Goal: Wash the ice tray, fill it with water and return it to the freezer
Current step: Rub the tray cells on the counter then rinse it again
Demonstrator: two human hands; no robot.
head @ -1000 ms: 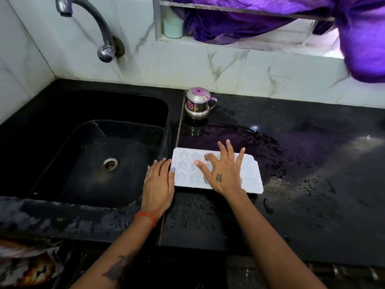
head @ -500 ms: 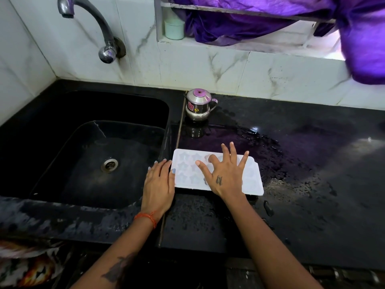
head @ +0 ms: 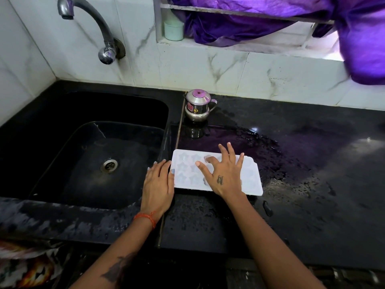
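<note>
Resting flat on the wet black counter (head: pixel 302 215) just right of the sink (head: pixel 62 159), the white ice tray (head: pixel 185 170) lies under the right hand (head: pixel 224 176), fingers spread and pressing down; the left hand (head: pixel 159 184) lies flat, fingers together, touching the tray's left edge. Slipping looks the likeliest trouble — a wet counter could let the tray skid towards the basin. Whether the star-shaped cells hold water I cannot tell; the sink looks drained, and the steel pot (head: pixel 198 106) is lidded.
</note>
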